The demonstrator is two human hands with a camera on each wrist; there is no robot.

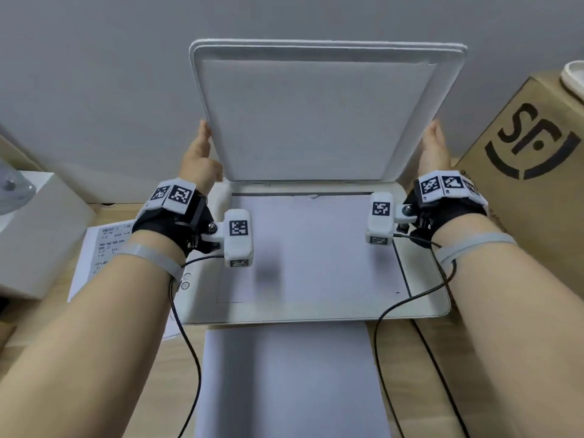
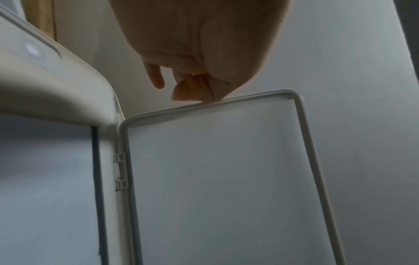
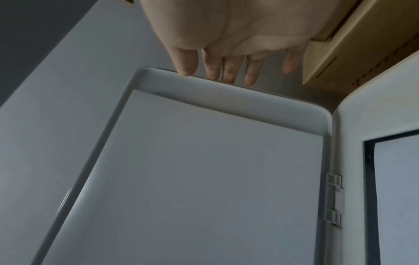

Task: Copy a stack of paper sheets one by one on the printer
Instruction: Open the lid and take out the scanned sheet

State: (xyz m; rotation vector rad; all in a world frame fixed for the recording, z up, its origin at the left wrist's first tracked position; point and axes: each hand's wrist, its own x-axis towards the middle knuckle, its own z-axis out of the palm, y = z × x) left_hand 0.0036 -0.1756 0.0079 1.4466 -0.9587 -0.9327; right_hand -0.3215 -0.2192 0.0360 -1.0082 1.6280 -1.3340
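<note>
A white sheet (image 1: 316, 248) lies flat on the printer (image 1: 423, 308) glass, squared into the scanning window, and the scanner lid (image 1: 316, 115) stands raised at the back on its hinges. That sheet looks light and floppy, likely to slide on glass, so it is best lifted by a free corner or edge. The lid is stiff plastic, light enough to guide by its side edges, and that's where both hands sit. The left hand (image 1: 199, 159) has its fingers curled at the lid's left edge, thumb on the rim; whether it truly clamps is hard to tell from the wrist view. The right hand (image 1: 434, 150) is spread, fingers straight along the right edge, touching and not gripping. More paper (image 1: 290, 374) lies in front of the printer, printed pages (image 1: 98, 248) wait at left. A cardboard box (image 1: 531, 147) crowds the right hand, and the wrist cables (image 1: 407, 305) trail across the printer's front.
</note>
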